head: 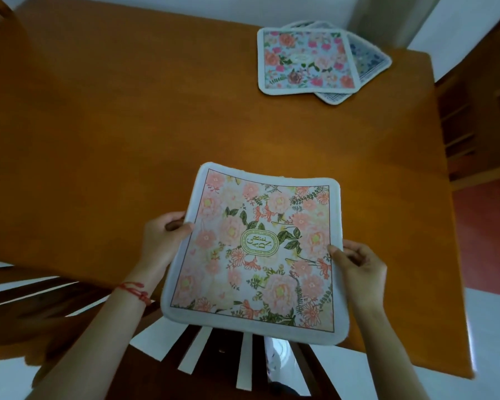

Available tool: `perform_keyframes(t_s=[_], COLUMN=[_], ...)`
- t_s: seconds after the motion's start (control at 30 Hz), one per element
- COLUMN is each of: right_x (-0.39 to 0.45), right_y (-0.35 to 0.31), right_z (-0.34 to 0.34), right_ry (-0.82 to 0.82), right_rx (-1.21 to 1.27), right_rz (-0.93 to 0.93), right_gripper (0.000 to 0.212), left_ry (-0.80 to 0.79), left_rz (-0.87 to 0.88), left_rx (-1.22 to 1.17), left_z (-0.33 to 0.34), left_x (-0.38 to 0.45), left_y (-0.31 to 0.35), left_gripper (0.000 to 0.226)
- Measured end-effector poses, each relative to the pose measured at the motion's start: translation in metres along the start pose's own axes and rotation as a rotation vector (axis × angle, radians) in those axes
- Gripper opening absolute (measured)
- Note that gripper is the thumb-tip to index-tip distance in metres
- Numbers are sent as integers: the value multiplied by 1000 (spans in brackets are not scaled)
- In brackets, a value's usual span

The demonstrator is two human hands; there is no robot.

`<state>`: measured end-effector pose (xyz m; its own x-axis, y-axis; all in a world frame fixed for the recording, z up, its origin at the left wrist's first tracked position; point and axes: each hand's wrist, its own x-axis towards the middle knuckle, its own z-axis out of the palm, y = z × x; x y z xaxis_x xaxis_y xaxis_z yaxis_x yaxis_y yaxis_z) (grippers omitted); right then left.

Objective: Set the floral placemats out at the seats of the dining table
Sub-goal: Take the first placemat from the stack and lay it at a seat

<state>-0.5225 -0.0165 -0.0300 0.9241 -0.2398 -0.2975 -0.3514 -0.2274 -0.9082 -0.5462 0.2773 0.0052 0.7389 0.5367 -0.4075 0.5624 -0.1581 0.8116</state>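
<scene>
Over the near edge of the table [127, 111], 2 hands hold 1 peach mat [254, 249] by its side borders; the left hand [162, 241] pinches the left border, thumb on top and fingers curled beneath; the right hand [358, 267] grips the right border the same way; the mat seems lifted, its far edge bowed over the wood and its near edge hanging past the table above a chair [214, 350], though whether any part touches the surface I cannot tell; at the far right corner a stack [306, 60] of more mats lies fanned, a pink-and-blue one on top and at least 2 bluish ones showing beneath; no mat lies flat at any seat in view, so by my judgement the task is at its start; this is probably the 1st mat to be placed, likely at the seat by that chair; the stacked mats are left to hand round the other seats, such as the chair [474, 125] at the right.
</scene>
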Motion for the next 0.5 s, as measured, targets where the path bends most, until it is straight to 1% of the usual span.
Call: perform_keyframes(t_s=[0.17, 0.37, 0.5], right_x=[9, 28, 40], right_y=[9, 23, 29], right_z=[15, 28, 31], right_ry=[12, 38, 49], right_rx=[25, -1, -59], right_rz=[17, 45, 57], right_gripper=[12, 11, 16], left_ry=[-23, -33, -22], left_rz=[4, -5, 13], left_rx=[20, 46, 54], left_z=[8, 17, 23], left_x=[27, 55, 67], left_y=[-3, -5, -7], left_gripper=[28, 31, 34])
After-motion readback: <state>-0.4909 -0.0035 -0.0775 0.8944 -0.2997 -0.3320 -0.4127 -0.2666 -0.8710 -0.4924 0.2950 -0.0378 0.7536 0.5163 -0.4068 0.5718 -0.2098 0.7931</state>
